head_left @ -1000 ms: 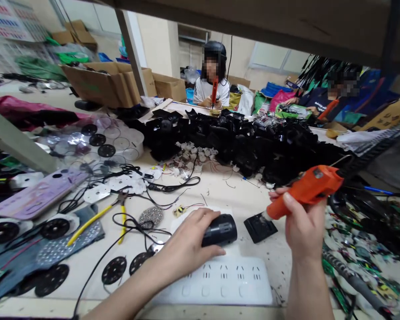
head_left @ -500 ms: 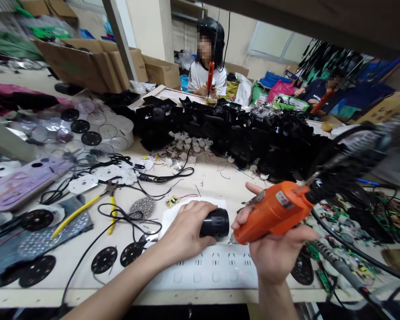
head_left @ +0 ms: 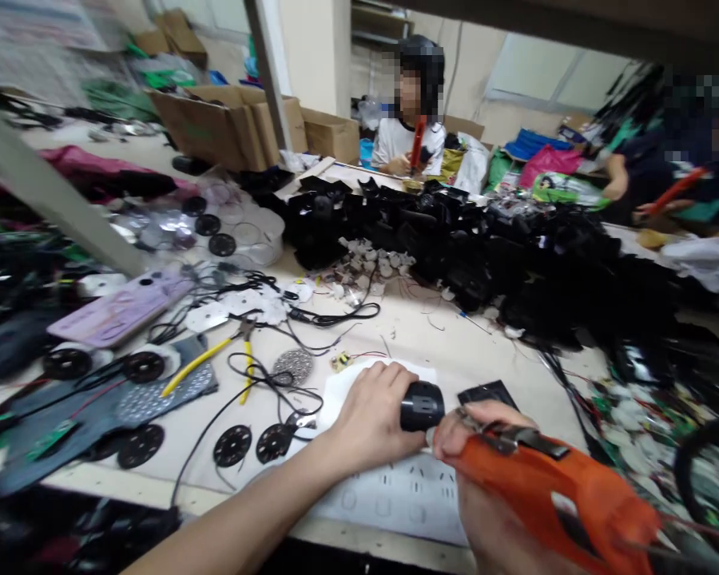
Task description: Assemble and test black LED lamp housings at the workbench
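Note:
My left hand (head_left: 379, 414) is wrapped round a short black cylindrical housing (head_left: 423, 406) with slots in its side, lying sideways. My right hand (head_left: 478, 501) grips an orange electric screwdriver (head_left: 554, 483), its rear end towards the lower right. The front of the screwdriver is close to the housing's right end; fingers hide the tip, so I cannot tell whether they touch. Beneath both hands lies a white panel (head_left: 383, 505) with slot-shaped holes, like a power strip. A flat black piece (head_left: 485, 394) rests just behind my right hand.
Yellow-handled pliers (head_left: 199, 366), black cables (head_left: 335, 315) and black perforated discs (head_left: 232, 445) lie to the left, near a purple phone case (head_left: 123, 307). Black plastic parts (head_left: 443, 231) are heaped at the back. Circuit boards (head_left: 629, 415) crowd the right. A co-worker (head_left: 411, 120) sits opposite.
The screwdriver has swung round, its rear dropping to the lower right and its front staying by the housing. My left hand keeps its hold. The camera view has shifted, moving the scene rightward.

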The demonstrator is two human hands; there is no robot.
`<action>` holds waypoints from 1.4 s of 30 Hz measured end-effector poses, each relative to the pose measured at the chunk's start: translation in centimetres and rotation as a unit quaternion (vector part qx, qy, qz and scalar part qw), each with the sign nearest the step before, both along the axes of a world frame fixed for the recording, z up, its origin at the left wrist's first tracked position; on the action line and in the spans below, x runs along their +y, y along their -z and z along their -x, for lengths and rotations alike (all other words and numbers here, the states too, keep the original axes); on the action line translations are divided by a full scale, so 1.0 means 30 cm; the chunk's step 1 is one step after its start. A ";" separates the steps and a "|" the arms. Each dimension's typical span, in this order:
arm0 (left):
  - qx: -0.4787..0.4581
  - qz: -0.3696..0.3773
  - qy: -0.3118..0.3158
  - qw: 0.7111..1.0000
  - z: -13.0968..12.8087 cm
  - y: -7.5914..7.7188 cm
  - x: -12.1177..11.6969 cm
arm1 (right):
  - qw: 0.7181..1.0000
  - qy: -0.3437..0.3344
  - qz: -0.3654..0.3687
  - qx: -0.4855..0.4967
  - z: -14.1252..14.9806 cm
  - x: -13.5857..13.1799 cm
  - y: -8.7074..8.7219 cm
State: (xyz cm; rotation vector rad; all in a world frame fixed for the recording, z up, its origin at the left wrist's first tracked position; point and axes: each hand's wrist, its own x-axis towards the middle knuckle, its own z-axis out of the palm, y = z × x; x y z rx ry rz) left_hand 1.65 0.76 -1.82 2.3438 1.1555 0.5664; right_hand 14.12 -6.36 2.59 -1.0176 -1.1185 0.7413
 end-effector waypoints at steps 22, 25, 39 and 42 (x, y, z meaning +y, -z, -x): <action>-0.015 0.039 -0.046 0.998 -0.018 -0.010 -0.010 | 0.991 -0.041 -0.076 0.100 -0.062 0.119 -0.085; -0.008 0.068 -0.055 0.996 -0.019 -0.028 -0.011 | 0.990 -0.031 -0.065 0.125 -0.048 0.158 -0.061; -0.059 0.080 -0.061 0.993 -0.021 0.016 0.007 | 0.990 -0.052 -0.047 0.125 0.003 0.207 0.019; -0.057 0.096 -0.061 0.992 -0.020 0.001 0.005 | 0.984 -0.058 -0.057 0.158 -0.007 0.215 0.015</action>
